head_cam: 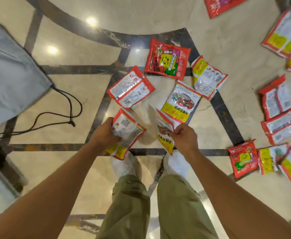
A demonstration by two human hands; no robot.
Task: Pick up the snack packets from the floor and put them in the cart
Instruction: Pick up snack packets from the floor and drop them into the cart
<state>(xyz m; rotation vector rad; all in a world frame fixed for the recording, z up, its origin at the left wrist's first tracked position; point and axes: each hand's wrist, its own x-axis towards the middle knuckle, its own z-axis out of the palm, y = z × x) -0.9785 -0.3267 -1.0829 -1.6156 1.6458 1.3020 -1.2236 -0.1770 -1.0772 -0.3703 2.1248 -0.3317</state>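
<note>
Left hand [105, 133] was curled round one snack packet [129, 130] | second packet [164, 125] was pinched at its corner by right hand [182, 137] | both likely gathered for one trip to cart.

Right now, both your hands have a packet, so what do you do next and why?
Probably swing both hands left toward the grey fabric bin, which may be the cart. The left hand grips one packet and the right hand pinches a second packet, so neither can take more from the floor.
</note>
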